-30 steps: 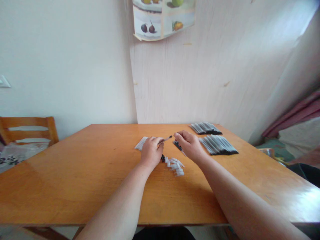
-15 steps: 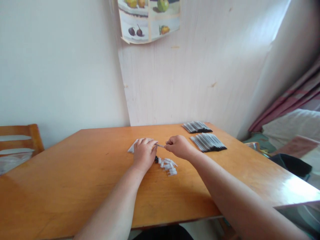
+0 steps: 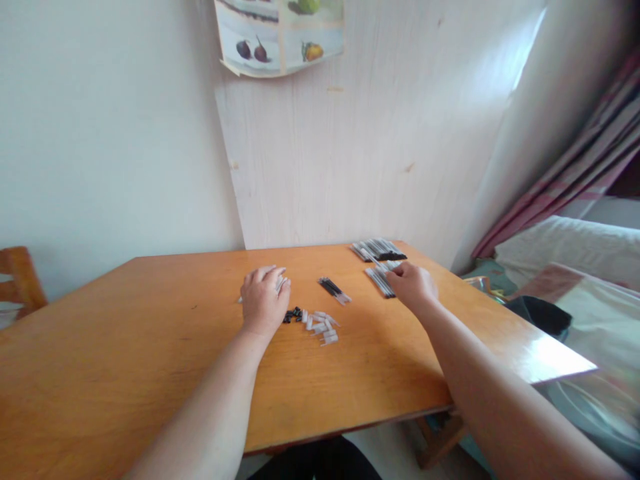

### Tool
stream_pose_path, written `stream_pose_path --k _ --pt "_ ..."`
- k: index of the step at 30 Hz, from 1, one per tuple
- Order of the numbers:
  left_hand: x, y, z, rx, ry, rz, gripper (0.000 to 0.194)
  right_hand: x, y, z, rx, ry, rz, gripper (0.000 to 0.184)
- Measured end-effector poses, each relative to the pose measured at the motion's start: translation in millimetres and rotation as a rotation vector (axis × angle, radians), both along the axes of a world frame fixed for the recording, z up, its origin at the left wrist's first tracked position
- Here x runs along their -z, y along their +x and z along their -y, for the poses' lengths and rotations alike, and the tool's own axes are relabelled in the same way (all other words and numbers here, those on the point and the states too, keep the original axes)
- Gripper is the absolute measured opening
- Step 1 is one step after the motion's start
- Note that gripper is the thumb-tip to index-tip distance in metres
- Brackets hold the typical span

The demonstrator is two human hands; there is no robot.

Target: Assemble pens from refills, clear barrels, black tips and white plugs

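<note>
My right hand (image 3: 411,283) pinches a thin clear pen (image 3: 373,257) over the nearer row of clear pens (image 3: 380,281) with black ends. To the left, my left hand (image 3: 264,300) has its fingers curled around clear pen barrels (image 3: 281,284), partly hidden beneath it. Beside its thumb lie small black plugs (image 3: 295,313). Several white pen tips (image 3: 323,327) are scattered close by. Between the two hands rests a bundle of dark ink refills (image 3: 334,290) with pale ends.
A second row of pens (image 3: 383,249) lies farther back on the wooden table (image 3: 150,353). Behind it stands the wall with a fruit poster (image 3: 280,40). At the right are a black bin (image 3: 540,315) and a bed; a wooden chair (image 3: 25,280) stands left.
My right hand has moved from beside my left hand to the nearer pen row, carrying a pen. The refill bundle has come into sight. The view has turned slightly right.
</note>
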State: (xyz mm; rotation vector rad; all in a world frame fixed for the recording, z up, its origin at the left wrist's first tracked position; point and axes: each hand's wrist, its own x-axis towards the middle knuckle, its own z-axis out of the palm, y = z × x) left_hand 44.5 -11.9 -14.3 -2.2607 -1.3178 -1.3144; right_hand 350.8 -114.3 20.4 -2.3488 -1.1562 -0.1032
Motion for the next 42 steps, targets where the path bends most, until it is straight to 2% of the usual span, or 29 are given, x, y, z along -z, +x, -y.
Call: stream_pose_path --k 5,16,35,42 --pt "0.2 -1.2 -1.1 -0.011 -0.006 0.006 0.030 15.1 17.0 10.3 0.121 -0.055 -0.019 0.033" --pt "0.8 -5.7 -4.0 -0.016 -0.029 0.001 0.031 30.3 17.1 5.4 0.118 -0.131 -0.019 0.029" --pt "0.0 -6.1 -2.9 -0.034 -0.036 -0.048 0.032 32.2 19.8 3.8 0.081 -0.195 -0.032 0.029" --pt "-0.5 -6.8 -2.7 -0.030 -0.048 -0.037 0.030 27.7 21.6 9.1 0.142 -0.085 -0.042 0.038"
